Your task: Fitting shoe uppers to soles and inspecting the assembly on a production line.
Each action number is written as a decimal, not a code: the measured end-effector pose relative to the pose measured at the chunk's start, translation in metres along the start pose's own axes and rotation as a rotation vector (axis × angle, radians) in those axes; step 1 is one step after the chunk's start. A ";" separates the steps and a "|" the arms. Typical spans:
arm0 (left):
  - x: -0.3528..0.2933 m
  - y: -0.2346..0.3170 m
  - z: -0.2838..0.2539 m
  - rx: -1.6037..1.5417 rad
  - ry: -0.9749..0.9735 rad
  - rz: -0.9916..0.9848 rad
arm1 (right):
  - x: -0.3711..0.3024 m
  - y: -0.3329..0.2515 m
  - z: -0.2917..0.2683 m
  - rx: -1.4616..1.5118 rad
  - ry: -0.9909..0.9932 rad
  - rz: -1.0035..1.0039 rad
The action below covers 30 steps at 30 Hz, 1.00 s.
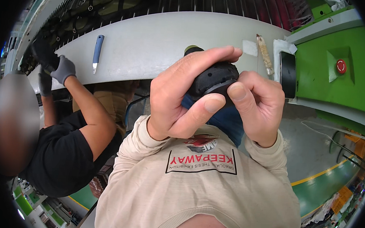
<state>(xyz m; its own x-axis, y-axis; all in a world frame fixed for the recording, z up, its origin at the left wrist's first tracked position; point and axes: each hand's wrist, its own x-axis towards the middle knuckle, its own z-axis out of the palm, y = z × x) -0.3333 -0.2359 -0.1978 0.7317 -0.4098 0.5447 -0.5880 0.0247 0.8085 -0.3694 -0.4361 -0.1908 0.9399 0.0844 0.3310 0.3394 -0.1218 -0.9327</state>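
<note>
Between my hands, above the near edge of the white table, is a black shoe-like item [212, 79] with a mesh-textured surface and a smooth dark rim. My left hand [177, 93] wraps round its left side, fingers over the top and thumb at the lower rim. On the right, my right hand [260, 102] is closed against it, its thumb pressing on the rim. An olive-green rounded end [192, 49] shows just beyond my left fingers. The item's far side and underside are hidden.
A blue-handled knife [97, 52] lies on the white table [141, 40]. A tape-wrapped tool [264, 55] and a black phone-like slab [287, 74] lie at the right, beside a green machine [351, 86] with a red button. At left, a co-worker's gloved hands [63, 70] hold something black.
</note>
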 end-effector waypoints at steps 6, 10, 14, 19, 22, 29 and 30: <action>0.003 -0.006 0.007 -0.035 0.150 0.072 | 0.004 -0.002 0.000 -0.001 -0.002 0.037; 0.003 -0.002 0.000 0.043 0.064 0.057 | 0.005 -0.003 -0.002 0.018 -0.006 0.052; 0.006 -0.001 -0.008 0.106 0.014 0.055 | 0.011 -0.009 -0.002 -0.013 -0.023 0.074; 0.008 0.005 -0.014 0.092 0.048 0.003 | 0.016 -0.006 0.008 -0.041 -0.033 0.031; 0.006 0.009 -0.009 0.081 0.079 0.001 | 0.011 -0.001 0.011 -0.082 -0.101 -0.114; 0.001 0.006 -0.008 0.129 0.133 0.114 | 0.007 0.002 0.014 -0.094 -0.093 -0.170; 0.002 0.010 -0.011 0.098 0.081 0.028 | 0.006 0.003 0.014 -0.087 -0.074 -0.121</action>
<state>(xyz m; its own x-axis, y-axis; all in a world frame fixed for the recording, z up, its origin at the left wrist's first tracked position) -0.3337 -0.2266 -0.1866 0.7374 -0.3353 0.5863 -0.6368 -0.0560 0.7690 -0.3628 -0.4225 -0.1936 0.8877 0.1758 0.4254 0.4548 -0.1915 -0.8698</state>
